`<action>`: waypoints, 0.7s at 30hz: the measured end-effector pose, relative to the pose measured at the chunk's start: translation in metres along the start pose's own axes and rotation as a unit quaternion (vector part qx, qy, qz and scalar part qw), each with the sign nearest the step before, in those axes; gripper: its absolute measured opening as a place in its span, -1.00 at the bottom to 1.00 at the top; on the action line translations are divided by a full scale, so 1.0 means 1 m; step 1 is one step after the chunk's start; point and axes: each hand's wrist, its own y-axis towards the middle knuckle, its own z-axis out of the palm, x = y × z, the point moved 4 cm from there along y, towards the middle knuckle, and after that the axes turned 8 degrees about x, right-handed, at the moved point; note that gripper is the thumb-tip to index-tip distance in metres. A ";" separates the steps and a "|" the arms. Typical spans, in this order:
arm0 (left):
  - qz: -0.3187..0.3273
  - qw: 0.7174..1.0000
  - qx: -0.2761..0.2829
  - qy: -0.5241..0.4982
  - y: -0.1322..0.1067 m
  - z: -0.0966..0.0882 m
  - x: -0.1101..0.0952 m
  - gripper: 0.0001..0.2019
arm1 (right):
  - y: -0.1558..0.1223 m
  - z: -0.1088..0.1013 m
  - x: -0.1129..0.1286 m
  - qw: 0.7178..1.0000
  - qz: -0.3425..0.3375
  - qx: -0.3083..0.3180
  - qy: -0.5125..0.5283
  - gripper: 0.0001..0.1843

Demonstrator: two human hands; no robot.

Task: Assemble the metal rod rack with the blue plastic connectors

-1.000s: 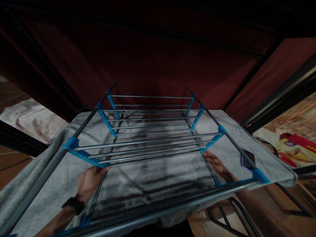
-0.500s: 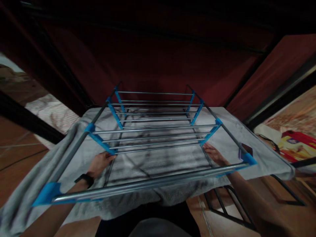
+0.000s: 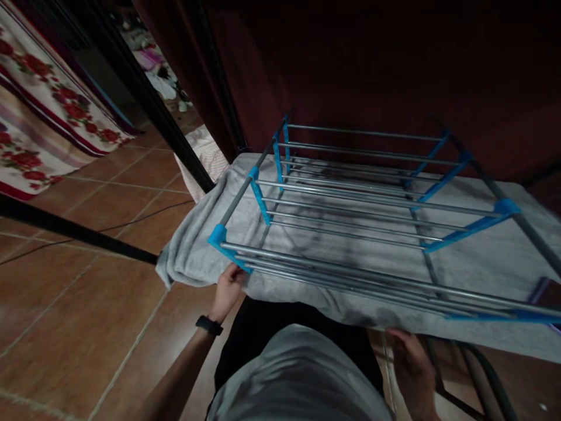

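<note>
A metal drying rack (image 3: 363,199) with blue plastic joints stands in front of me, and a grey towel (image 3: 201,245) lies spread flat under its upper rails. My left hand (image 3: 228,289), with a black watch on the wrist, is closed on the towel's near edge just below the rack's front left blue corner. My right hand (image 3: 409,362) hangs below the towel's front edge at the lower right, fingers curled loosely, with nothing visible in them. My grey shirt fills the bottom middle.
Brown floor tiles (image 3: 87,280) lie to the left, crossed by a black bar (image 3: 74,231). A floral cloth (image 3: 48,111) hangs at the far left. Dark red curtains (image 3: 350,70) back the rack. A pale striped cloth (image 3: 204,152) lies behind the rack's left corner.
My view has swung left and back from the rack. Both hands have drawn back from the rack's inner rails to the towel's near edge; the right hand has dropped below it.
</note>
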 end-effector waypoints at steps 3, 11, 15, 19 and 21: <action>0.028 0.999 0.023 -0.003 -0.004 0.013 0.000 -0.78 | 0.028 0.047 0.030 0.995 -0.056 0.051 -0.060 -0.35; 0.061 0.996 0.058 0.001 0.016 0.019 0.013 -0.82 | 0.070 0.159 0.053 0.918 -0.175 0.073 -0.349 -0.51; 0.067 0.996 0.063 -0.023 0.022 0.021 0.018 -0.81 | 0.093 0.197 0.063 0.877 -0.129 0.077 -0.457 -0.60; 0.070 0.996 0.061 -0.017 0.021 0.022 0.015 -0.83 | 0.102 0.199 0.068 0.874 -0.120 0.082 -0.463 -0.65; 0.072 0.996 0.057 -0.001 0.018 0.022 0.011 -0.83 | 0.102 0.196 0.067 0.877 -0.121 0.081 -0.458 -0.67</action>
